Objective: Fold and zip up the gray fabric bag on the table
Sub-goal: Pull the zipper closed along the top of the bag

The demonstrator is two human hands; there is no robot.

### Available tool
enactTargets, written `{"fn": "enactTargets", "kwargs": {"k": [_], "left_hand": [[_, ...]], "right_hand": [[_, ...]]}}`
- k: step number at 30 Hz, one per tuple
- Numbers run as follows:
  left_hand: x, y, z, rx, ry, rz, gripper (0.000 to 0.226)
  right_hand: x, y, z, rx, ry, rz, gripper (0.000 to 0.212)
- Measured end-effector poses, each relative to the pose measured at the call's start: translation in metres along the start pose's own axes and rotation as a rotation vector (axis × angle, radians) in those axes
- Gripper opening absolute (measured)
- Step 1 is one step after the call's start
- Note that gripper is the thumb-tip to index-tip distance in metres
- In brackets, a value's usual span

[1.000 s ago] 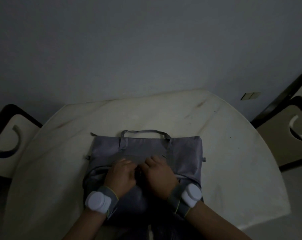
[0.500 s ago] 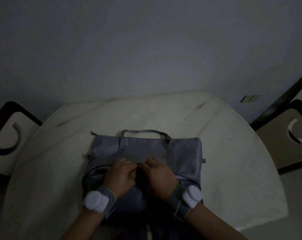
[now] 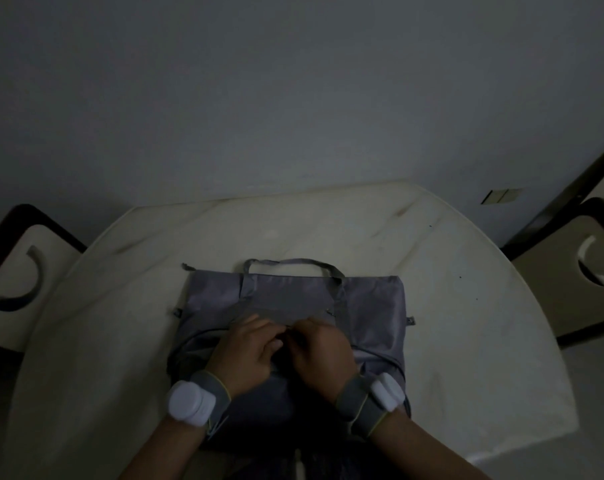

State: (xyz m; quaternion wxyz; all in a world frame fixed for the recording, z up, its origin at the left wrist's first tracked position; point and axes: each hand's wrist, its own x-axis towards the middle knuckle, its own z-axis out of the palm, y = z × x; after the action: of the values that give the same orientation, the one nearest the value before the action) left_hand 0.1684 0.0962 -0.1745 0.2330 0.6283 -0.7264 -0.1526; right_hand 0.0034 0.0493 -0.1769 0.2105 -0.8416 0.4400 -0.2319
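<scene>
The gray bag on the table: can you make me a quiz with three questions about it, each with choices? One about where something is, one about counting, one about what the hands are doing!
1. Where is the carry handle of the gray bag?
A. At the far edge, away from the person
B. Under the wrists
C. Hanging off the table

2. How many white wrist devices are there?
A. None
B. One
C. Two

3. What are the hands doing?
A. Resting on the bare table
B. Meeting with bent fingers on the middle of the bag
C. Lifting the bag into the air

Answers: 1 A, the handle loops out at the far edge. 2 C, one on the left wrist and one on the right wrist. 3 B, the left hand and right hand touch together on the flat bag.
</scene>
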Motion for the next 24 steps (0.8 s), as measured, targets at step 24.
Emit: {"fn": "enactTargets", "kwargs": {"k": [24], "left_hand": [[0.016, -0.010, 0.005, 0.221, -0.059, -0.074, 0.012]], "right_hand": [[-0.042, 0.048, -0.042, -0.079, 0.071, 0.447, 0.030]]}}
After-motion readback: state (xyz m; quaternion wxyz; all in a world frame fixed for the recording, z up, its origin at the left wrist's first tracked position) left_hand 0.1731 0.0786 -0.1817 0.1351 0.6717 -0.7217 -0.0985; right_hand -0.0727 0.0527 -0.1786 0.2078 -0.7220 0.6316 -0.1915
